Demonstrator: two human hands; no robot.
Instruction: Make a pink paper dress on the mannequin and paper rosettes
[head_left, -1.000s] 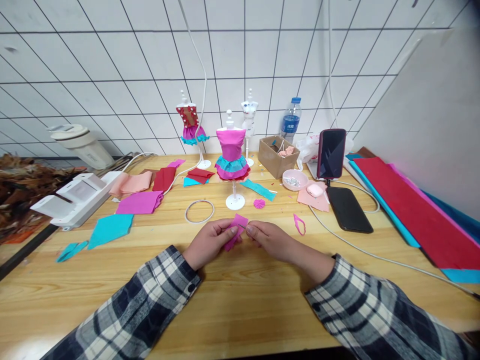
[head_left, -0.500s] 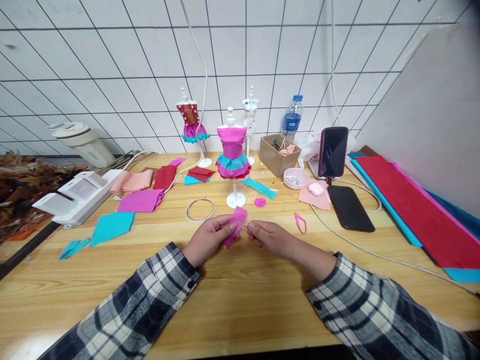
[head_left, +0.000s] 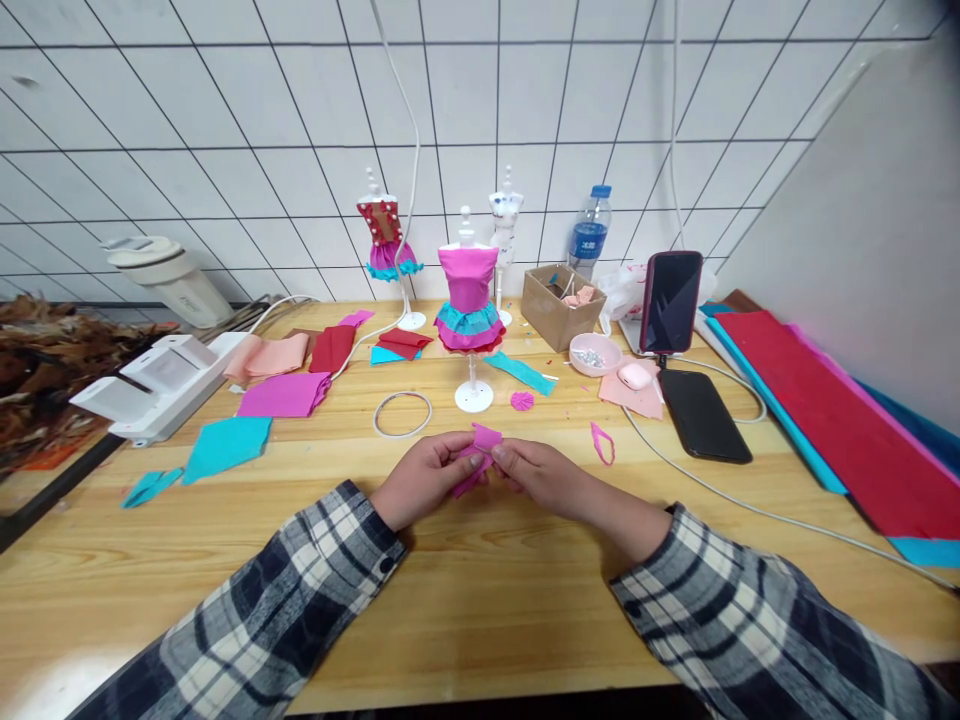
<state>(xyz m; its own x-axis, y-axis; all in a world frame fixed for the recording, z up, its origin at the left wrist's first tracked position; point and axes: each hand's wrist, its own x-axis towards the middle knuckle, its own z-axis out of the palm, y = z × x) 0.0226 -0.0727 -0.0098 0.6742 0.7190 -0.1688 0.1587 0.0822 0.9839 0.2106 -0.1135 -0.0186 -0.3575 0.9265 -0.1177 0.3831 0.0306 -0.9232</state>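
My left hand (head_left: 433, 478) pinches a small strip of magenta crepe paper (head_left: 486, 437) between thumb and fingers, low over the table. Opposite it, my right hand (head_left: 536, 472) is closed on a thin pale stick, and its thumb and fingertips meet the strip's right side. Most of the stick is hidden by the fingers. Just behind the hands stands a small white dress form (head_left: 474, 397) wearing a magenta top and a ruffled turquoise and magenta skirt. A pleated magenta paper rosette (head_left: 522, 401) and a narrow pink loop (head_left: 603, 443) lie beyond my right hand.
Paper pieces, including a turquoise one (head_left: 227, 448), lie left near a coiled white ring (head_left: 403, 414). Behind are two more dress forms, a cardboard box (head_left: 561, 312), a pink bowl (head_left: 604, 355) and a bottle (head_left: 590, 235). Phones, a cable and long coloured sheets (head_left: 840, 420) occupy the right.
My right hand has come closer to my left, and its fingertips now meet the paper. The magenta strip is more folded, and less of the stick shows. The view has shifted slightly.
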